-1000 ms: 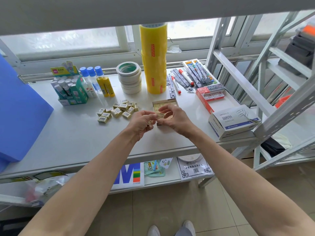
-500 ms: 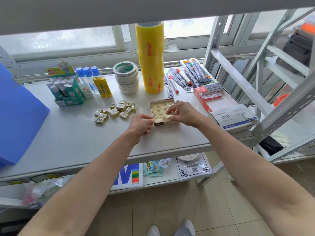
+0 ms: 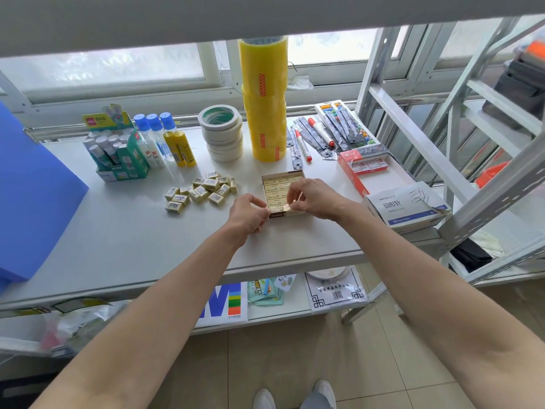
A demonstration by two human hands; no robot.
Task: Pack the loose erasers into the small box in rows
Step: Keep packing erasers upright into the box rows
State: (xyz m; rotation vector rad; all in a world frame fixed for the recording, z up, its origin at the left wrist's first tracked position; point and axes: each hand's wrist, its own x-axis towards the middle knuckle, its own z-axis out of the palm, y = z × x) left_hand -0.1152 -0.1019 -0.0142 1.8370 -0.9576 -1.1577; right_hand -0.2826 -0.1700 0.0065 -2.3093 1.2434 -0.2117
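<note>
Box (image 3: 282, 179) in the middle of the table looks mostly filled with rows, right hand (image 3: 314, 197) pinching an eraser (image 3: 285, 206) into the near row, left hand (image 3: 247, 215) curled against the box corner, around fifteen loose erasers (image 3: 202, 191) left.

Pale yellow erasers (image 3: 200, 191) with white barcode labels; tan small box (image 3: 282, 188) with dark brown front edge; yellow tape rolls (image 3: 264, 101) with red markings; blue-capped bottles (image 3: 154, 140); white table (image 3: 118, 231)
</note>
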